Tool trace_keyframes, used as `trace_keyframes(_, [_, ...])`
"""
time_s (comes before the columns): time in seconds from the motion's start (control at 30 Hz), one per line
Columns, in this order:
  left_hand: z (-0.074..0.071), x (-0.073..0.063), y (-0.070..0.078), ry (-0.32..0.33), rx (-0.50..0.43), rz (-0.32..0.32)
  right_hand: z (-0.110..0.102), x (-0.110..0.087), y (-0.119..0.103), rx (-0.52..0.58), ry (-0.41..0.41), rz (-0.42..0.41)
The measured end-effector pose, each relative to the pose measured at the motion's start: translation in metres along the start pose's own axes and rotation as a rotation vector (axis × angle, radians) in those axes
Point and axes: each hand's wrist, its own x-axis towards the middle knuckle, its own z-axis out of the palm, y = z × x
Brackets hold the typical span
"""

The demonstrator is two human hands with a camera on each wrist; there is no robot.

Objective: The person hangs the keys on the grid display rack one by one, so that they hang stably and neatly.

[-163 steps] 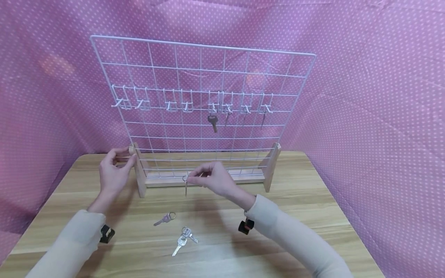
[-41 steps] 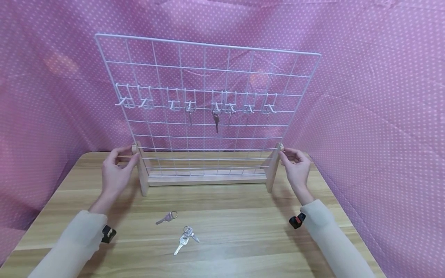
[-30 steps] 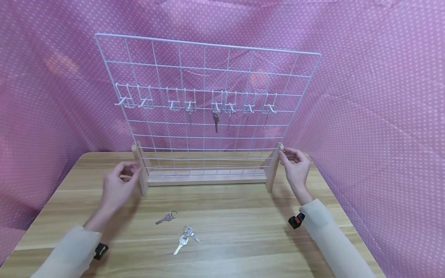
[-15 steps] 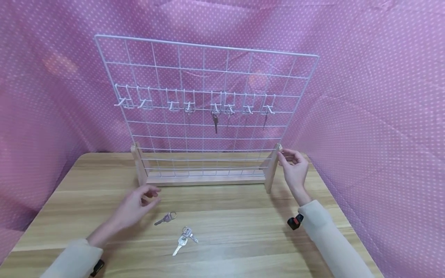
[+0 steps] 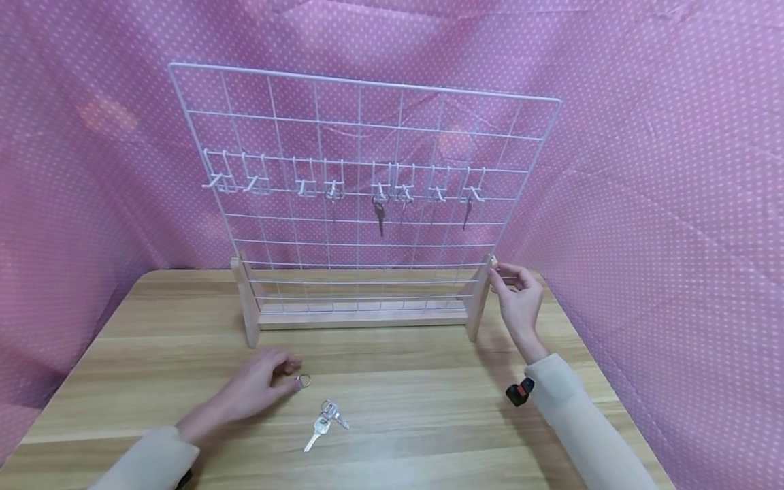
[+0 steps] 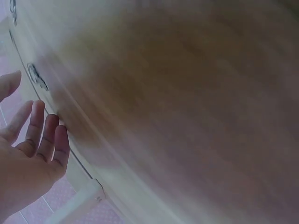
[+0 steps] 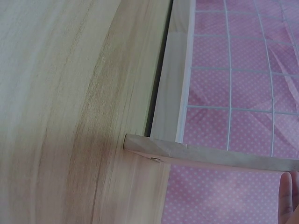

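My left hand [image 5: 260,384] is low over the table beside a key with a ring [image 5: 304,381]. It hides most of that key's blade. In the left wrist view the thumb and fingers are spread apart, with the key [image 6: 37,77] lying beyond them. To the right, two more keys [image 5: 321,425] lie together on the wood. My right hand [image 5: 520,299] pinches the top of the right wooden upright [image 5: 480,299] of a white wire grid rack [image 5: 361,82]. In the right wrist view only its fingertips [image 7: 286,198] show, against that upright.
A row of white hooks [image 5: 304,187] crosses the grid. Keys hang from the hooks at the middle and right, one dark key [image 5: 379,216] being plainest; the leftmost hooks carry none. Pink dotted cloth [image 5: 661,204] surrounds the wooden table [image 5: 429,422] at the back and sides.
The right hand has gone from carrying a key to the right upright, and a key now hangs on the fourth hook. My left hand has left the left upright and come down towards the loose key.
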Motion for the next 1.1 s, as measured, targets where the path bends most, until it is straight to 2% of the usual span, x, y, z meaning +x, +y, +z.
trace_keyframes(0.27, [0.008, 0.005, 0.003, -0.036, 0.075, 0.028, 0.001, 0.001, 0.003, 0.018, 0.012, -0.008])
trace_keyframes(0.5, [0.010, 0.006, 0.000, -0.054, 0.065, 0.014, 0.001, 0.000, -0.005, 0.009, 0.006, -0.032])
trace_keyframes(0.63, [0.010, 0.007, 0.001, -0.061, 0.031, -0.014, 0.001, 0.000, -0.005, -0.001, 0.006, -0.037])
trace_keyframes(0.8, [0.008, 0.011, -0.001, -0.081, -0.059, -0.070, 0.001, 0.001, -0.003, 0.006, 0.007, -0.034])
trace_keyframes(1.1, [0.006, 0.012, -0.007, -0.121, -0.186, -0.066, 0.001, -0.001, -0.003, -0.009, 0.008, -0.036])
